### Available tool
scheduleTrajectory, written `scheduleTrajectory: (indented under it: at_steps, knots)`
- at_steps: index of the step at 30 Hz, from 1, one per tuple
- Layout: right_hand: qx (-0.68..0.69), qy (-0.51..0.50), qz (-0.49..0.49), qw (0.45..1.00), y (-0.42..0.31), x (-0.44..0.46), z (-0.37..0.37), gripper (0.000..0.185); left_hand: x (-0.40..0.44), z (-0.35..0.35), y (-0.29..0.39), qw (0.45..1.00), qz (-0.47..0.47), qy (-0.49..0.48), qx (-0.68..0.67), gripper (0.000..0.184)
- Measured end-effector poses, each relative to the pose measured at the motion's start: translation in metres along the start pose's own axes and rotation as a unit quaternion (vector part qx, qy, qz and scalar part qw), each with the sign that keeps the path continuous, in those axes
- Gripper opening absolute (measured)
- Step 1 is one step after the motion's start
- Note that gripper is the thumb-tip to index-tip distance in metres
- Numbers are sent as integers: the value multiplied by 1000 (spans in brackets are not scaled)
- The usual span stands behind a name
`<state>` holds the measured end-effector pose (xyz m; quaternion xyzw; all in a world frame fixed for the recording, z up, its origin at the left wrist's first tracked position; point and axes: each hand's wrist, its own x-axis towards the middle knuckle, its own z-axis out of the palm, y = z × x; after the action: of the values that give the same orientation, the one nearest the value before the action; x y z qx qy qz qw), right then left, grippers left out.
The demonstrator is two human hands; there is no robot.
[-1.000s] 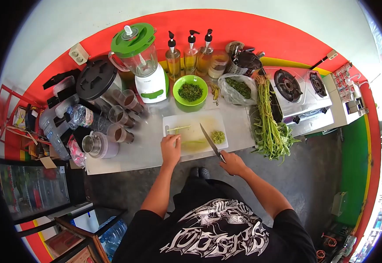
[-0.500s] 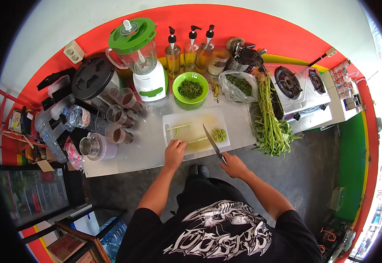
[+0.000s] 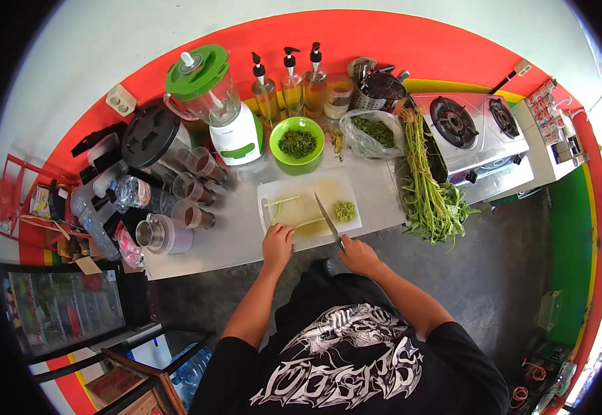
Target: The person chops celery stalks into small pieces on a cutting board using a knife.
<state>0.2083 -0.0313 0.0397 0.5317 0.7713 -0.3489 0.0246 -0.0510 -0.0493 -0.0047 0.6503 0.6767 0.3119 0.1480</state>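
On the white cutting board, my left hand is closed on a pale green stem near the board's front edge. My right hand grips the handle of a knife, whose blade slants up and left over the board, close to the stem's right end. Right of the blade lies a small pile of chopped stems. More thin stems rest at the board's left. Behind the board stands a green bowl with chopped greens in it.
A blender and pump bottles line the back. Cups with dark contents and a jar stand left. A plastic bag of greens, a long leafy bunch and a gas stove are at the right.
My left hand has moved right and closed on the stem, which now lies nearer the knife. The knife has shifted slightly left. The camera view has tilted a little.
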Motion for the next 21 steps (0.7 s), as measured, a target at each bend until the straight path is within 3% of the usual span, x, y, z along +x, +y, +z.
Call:
scheduleTrajectory:
  at_steps: [3,6,14,21]
  knots:
    - [-5,6,13,1000,-2,1,6,38,2,0,14,999,-23,41,-6,7]
    - [-10,2,26,1000,-2,-1,6,34,21,5,38,997,17,71,-20,7]
    - [62,77,37,994,12,-1,-12,33,53,52,73,990,123,-20,-66,11]
    - [103,110,24,988,24,-9,-9,33,50,45,61,995,94,-31,-30,19]
